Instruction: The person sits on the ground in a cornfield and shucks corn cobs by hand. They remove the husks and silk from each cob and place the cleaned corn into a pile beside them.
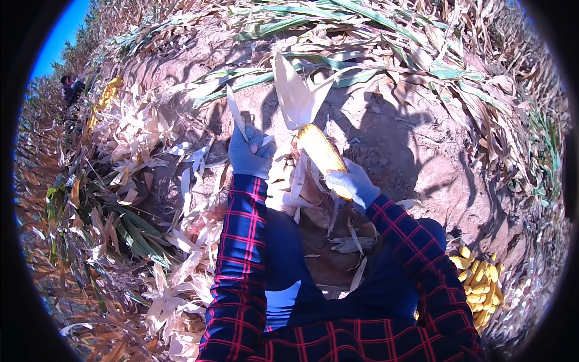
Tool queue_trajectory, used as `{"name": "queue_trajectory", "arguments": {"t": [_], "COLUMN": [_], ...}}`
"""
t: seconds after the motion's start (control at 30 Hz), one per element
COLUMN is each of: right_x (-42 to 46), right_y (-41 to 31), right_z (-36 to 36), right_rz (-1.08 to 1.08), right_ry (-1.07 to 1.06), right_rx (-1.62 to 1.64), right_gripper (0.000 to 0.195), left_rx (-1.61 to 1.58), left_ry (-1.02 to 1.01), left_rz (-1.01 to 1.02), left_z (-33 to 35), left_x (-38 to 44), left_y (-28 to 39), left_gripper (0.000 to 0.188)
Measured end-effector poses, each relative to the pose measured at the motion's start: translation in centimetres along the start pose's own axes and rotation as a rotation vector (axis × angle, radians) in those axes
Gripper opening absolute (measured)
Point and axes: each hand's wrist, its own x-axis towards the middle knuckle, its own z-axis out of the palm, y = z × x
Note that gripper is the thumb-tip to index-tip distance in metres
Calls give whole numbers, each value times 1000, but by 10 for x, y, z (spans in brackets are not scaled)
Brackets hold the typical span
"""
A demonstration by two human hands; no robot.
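My right hand, in a pale knit work glove, grips the lower end of a yellow ear of corn. The ear is tilted, with bare kernels along its length. Pale dry husk leaves still fan out from its far end, pointing away from me. To the left, my gloved left hand is closed around a strip of dry husk, apart from the ear. Below the ear, more loose husk lies on the soil between my knees.
Husked yellow ears are piled at my right side. Discarded husks cover the ground on my left. Farther left lies another row of yellow ears, near a person. Cut corn stalks lie across the soil ahead.
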Motion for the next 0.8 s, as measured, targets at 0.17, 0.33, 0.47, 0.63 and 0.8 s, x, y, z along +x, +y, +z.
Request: {"name": "queue_trajectory", "arguments": {"t": [0.17, 0.33, 0.47, 0.63, 0.8], "right_x": [4, -6, -11, -15, -17], "right_y": [-2, -23, -23, -25, -17], "right_z": [-39, -21, -28, -18, -22], "right_rz": [-282, -244, -242, -256, -300], "right_ry": [273, 308, 316, 236, 187], "right_rx": [-700, -939, -970, -985, -988], "right_gripper": [48, 56, 57, 60, 63], "left_rx": [679, 1951, 2175, 1548, 1397], "left_ry": [641, 675, 610, 364, -59], "left_rz": [86, -195, -569, -213, 291], "left_z": [-32, -247, -218, -123, 20], "left_x": [-23, -113, -148, -86, -35], "left_y": [32, 81, 73, 67, 1], "left_gripper": [34, 91, 85, 41, 44]}}
